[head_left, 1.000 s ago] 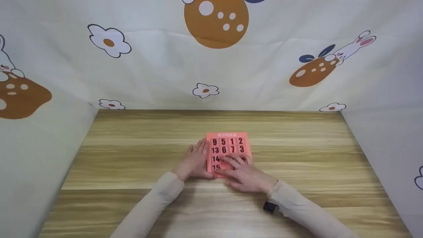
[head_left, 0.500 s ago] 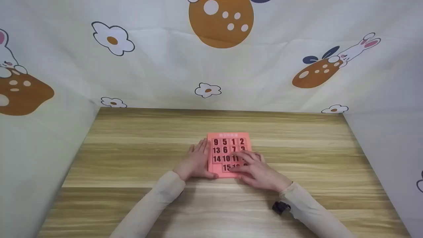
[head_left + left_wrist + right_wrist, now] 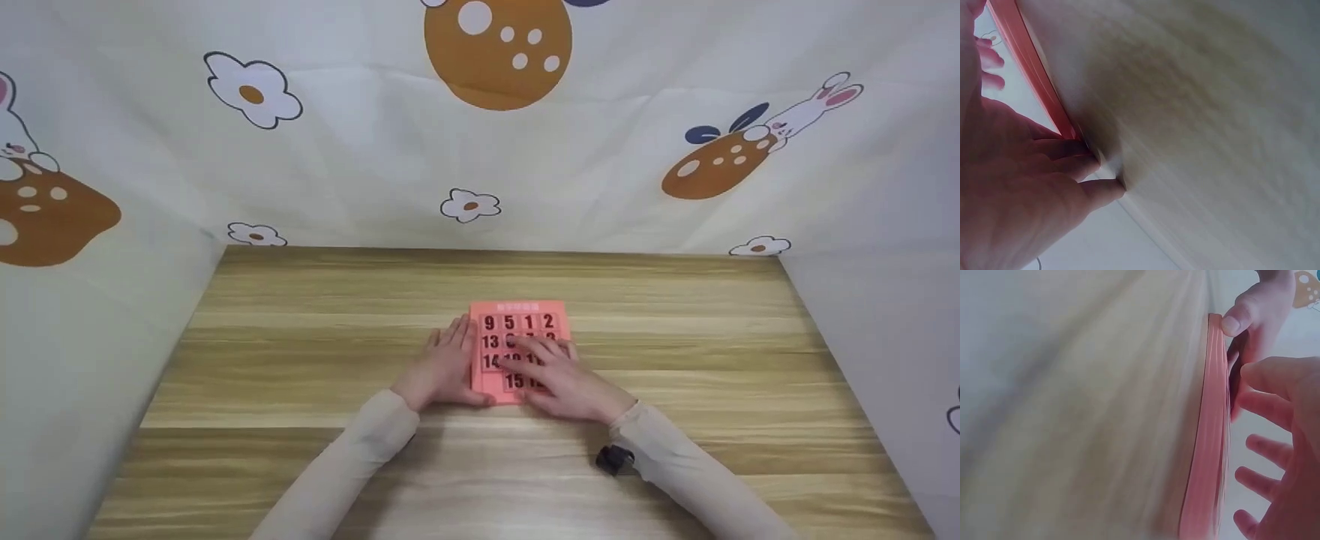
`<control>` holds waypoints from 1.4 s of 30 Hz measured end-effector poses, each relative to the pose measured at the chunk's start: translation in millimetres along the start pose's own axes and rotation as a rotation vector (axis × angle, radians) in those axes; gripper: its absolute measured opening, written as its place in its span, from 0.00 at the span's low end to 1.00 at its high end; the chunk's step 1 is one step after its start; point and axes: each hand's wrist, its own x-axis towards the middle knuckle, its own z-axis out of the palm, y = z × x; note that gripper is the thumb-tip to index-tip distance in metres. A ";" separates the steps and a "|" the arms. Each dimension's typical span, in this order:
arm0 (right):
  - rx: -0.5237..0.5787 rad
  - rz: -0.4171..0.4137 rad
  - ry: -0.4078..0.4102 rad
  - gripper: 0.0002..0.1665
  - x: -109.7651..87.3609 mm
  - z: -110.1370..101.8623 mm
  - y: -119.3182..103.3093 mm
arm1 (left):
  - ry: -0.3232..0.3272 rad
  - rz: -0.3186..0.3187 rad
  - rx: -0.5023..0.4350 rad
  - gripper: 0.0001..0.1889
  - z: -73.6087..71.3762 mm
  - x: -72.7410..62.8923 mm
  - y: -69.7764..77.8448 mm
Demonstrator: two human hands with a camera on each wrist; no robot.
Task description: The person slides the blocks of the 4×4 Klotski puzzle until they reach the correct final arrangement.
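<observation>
A flat pink sliding number puzzle (image 3: 517, 307) lies on the table, its numbered tiles in a square grid. In the bottom row the leftmost slot (image 3: 493, 385) is bare, with tile 15 (image 3: 514, 382) just right of it. My left hand (image 3: 444, 369) rests along the puzzle's left side, fingers straight, thumb at the lower left corner. The left wrist view shows that hand's fingertips by the pink edge (image 3: 1039, 79). Over the middle and right tiles spreads my right hand (image 3: 559, 379), hiding several of them. The right wrist view has its fingers (image 3: 1266, 450) apart above the board.
Wood-grain table (image 3: 337, 292) surrounds the puzzle. A pale cloth (image 3: 360, 165) printed with flowers and rabbits stands behind it and at both sides. A small black object (image 3: 615, 459) sits at the right wrist.
Tile 15 slid right from the bottom left slot, leaving that slot bare. My right hand moved right, then back left and slightly farther up the tiles. The left hand stayed put.
</observation>
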 end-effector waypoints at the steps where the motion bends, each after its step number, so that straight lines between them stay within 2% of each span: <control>1: -0.008 0.003 -0.010 0.32 3.0 -0.8 -0.3 | -0.003 -0.001 0.006 0.69 0.3 0.3 -0.1; 7: -0.043 0.010 -0.045 0.33 13.9 -2.0 -0.4 | -0.006 0.005 0.015 0.68 2.1 0.6 -0.3; 15: -0.009 -0.086 -0.031 0.25 9.2 -2.8 -4.3 | 0.020 0.018 -0.015 0.69 1.9 -0.2 -1.5; 18: 0.011 -0.094 -0.037 0.23 8.3 -3.1 -5.7 | 0.017 0.012 -0.011 0.68 1.6 -0.6 -1.7; 23: 0.034 -0.039 -0.045 0.25 9.7 -3.2 -6.9 | 0.012 0.012 -0.002 0.68 1.9 -0.6 -1.5; 29: 0.003 0.033 -0.002 0.28 20.0 -3.4 -5.3 | 0.010 0.007 0.002 0.68 0.6 -0.8 -0.5; 36: -0.010 0.137 -0.036 0.31 36.6 -4.8 2.0 | -0.004 0.008 0.004 0.68 2.3 0.7 -1.3; 39: -0.011 0.135 -0.032 0.30 37.5 -4.3 3.0 | -0.011 0.009 -0.001 0.68 2.4 1.4 -0.8; 42: 0.002 0.098 -0.016 0.26 36.0 -4.7 1.5 | -0.006 0.010 0.004 0.68 1.5 1.1 -0.6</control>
